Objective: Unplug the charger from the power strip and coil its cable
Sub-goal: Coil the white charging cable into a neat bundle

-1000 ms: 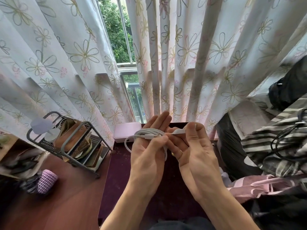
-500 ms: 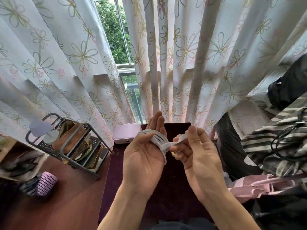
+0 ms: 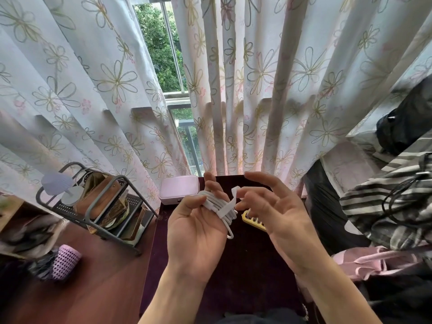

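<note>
At frame centre, the coiled white charger cable (image 3: 214, 202) is clamped between the thumb and fingers of the left hand (image 3: 196, 228), with its long axis slanting down-right. The free end of the strap (image 3: 235, 191) stands just left of the loosely spread fingertips of the right hand (image 3: 277, 212).

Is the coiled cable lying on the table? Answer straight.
No, the left hand holds the coiled cable above the dark table, with a white strap wrapped round it.

Cannot tell whether the right hand (image 3: 278, 213) touches the white strap (image 3: 230, 203) at the grip. Part of the coiled cable (image 3: 216, 202) covered by the thumb of the left hand (image 3: 196, 230). Just right of the grip, yellow slotted thing (image 3: 251, 220) mostly hidden behind the right hand, unidentifiable. Forearms cut off at the bottom edge.
</note>
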The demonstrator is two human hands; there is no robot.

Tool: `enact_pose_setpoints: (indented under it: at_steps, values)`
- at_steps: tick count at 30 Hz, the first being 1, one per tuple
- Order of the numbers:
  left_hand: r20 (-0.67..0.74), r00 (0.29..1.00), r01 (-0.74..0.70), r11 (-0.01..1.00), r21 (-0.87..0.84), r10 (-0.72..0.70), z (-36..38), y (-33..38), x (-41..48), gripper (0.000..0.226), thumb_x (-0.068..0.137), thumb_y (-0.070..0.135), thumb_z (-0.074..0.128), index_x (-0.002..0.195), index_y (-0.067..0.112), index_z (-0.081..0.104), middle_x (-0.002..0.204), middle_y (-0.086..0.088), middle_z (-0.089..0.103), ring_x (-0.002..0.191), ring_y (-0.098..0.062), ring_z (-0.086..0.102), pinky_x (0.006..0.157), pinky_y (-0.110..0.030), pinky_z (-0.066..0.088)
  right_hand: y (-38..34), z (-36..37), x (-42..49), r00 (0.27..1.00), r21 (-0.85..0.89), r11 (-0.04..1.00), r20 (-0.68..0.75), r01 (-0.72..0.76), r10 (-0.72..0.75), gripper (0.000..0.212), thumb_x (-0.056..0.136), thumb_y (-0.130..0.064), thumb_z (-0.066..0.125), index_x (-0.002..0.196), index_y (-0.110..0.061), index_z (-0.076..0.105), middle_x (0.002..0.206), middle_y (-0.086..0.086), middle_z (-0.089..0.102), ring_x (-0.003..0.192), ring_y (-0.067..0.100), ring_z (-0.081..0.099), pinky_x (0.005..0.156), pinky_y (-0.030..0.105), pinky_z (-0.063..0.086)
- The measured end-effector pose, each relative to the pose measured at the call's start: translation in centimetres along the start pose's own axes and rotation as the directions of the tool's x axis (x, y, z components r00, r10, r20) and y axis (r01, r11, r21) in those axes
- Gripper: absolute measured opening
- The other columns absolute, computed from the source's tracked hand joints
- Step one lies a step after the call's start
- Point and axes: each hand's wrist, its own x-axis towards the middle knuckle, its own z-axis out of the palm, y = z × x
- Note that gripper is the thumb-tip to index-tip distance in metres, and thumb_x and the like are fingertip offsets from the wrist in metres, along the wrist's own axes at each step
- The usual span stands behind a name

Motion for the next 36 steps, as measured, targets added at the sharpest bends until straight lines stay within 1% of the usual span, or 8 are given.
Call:
enact_pose_setpoints:
  at_steps: [3,7,10,14,17,22,29,36]
  values:
    - [0.012,1.0,-0.014,1.0,-0.018,0.014,-0.2,0.2,0.0,0.052,0.069,-0.016,0.06,0.118,-0.001,0.056,0.104,-0.013,0.07,0.084,-0.022,0.073,0.074,-0.036,0.061,0.2,0.2,-1.0,0.991,-0.264,0.956,-0.003,0.13,-0.136,0.031,0.086,-0.029,0.08,0.113,-0.043,0.078,0.112,-0.002,0.083,0.104,0.017,0.078,0.091,0.037,0.063]
    - [0.024,0.999,0.026,1.0,0.012,-0.026,-0.3,0.0,-0.2,0.043,0.074,-0.011,0.055,0.116,-0.003,0.06,0.098,-0.014,0.072,0.08,-0.025,0.074,0.072,-0.038,0.061,0.1,1.3,-1.3,0.992,-0.302,0.947,-0.025,0.113,-0.126,0.027,0.083,-0.037,0.079,0.109,-0.044,0.076,0.104,-0.007,0.084,0.103,0.017,0.079,0.101,0.056,0.057]
    - [0.038,0.999,0.024,0.995,0.097,-0.028,-0.2,0.0,-0.4,0.036,0.07,-0.01,0.063,0.105,-0.005,0.072,0.098,-0.013,0.073,0.079,-0.024,0.073,0.073,-0.037,0.062,-0.2,1.3,-1.1,0.998,-0.195,0.979,-0.031,0.055,-0.063,0.03,0.079,-0.028,0.082,0.109,-0.031,0.078,0.099,0.001,0.085,0.097,0.016,0.081,0.094,0.04,0.063]
    - [0.024,0.999,-0.043,0.975,0.219,0.039,-0.5,0.0,-0.5,0.064,0.049,-0.012,0.081,0.111,-0.001,0.068,0.101,-0.01,0.071,0.083,-0.02,0.071,0.077,-0.033,0.061,-0.4,1.5,-1.2,0.999,0.065,0.998,-0.049,0.005,-0.002,0.031,0.072,-0.015,0.087,0.101,-0.02,0.079,0.082,0.001,0.079,0.083,0.011,0.082,0.077,0.017,0.06]
    - [0.069,0.997,-0.032,0.974,0.224,0.017,-0.6,-0.2,-0.7,0.056,0.054,-0.013,0.076,0.108,-0.002,0.07,0.098,-0.009,0.071,0.081,-0.02,0.071,0.076,-0.032,0.06,-0.5,1.9,-1.3,0.998,0.156,0.988,-0.065,-0.008,0.019,0.035,0.062,-0.023,0.093,0.095,-0.029,0.08,0.08,-0.002,0.078,0.081,0.013,0.08,0.074,0.017,0.059]
    - [0.086,0.996,0.019,0.987,0.157,-0.033,-0.7,-0.1,-0.9,0.042,0.067,-0.014,0.063,0.107,-0.006,0.072,0.1,-0.008,0.07,0.082,-0.02,0.071,0.078,-0.034,0.059,-0.3,2.1,-1.3,0.991,0.252,0.968,-0.127,0.0,0.033,0.057,0.065,-0.022,0.092,0.118,-0.032,0.075,0.088,0.006,0.076,0.08,0.012,0.075,0.072,0.02,0.059]
    - [0.054,0.997,0.054,0.988,0.146,-0.062,-0.5,-0.3,-1.3,0.046,0.065,-0.014,0.065,0.11,-0.003,0.067,0.097,-0.007,0.07,0.081,-0.019,0.069,0.076,-0.033,0.059,-0.5,2.0,-0.9,0.983,0.167,0.986,-0.178,-0.017,0.047,0.021,0.066,-0.034,0.088,0.086,-0.027,0.086,0.08,-0.003,0.079,0.068,0.004,0.07,0.068,0.021,0.052]
    - [0.073,0.996,0.05,0.991,0.122,-0.059,-0.7,-0.5,-1.6,0.055,0.066,-0.013,0.063,0.119,0.002,0.057,0.093,-0.007,0.07,0.078,-0.019,0.069,0.075,-0.033,0.058,-0.7,1.5,-0.9,0.983,0.195,0.979,-0.153,-0.065,0.096,0.034,0.071,-0.035,0.081,0.095,-0.012,0.073,0.076,0.006,0.08,0.062,0.009,0.074,0.058,0.018,0.053]
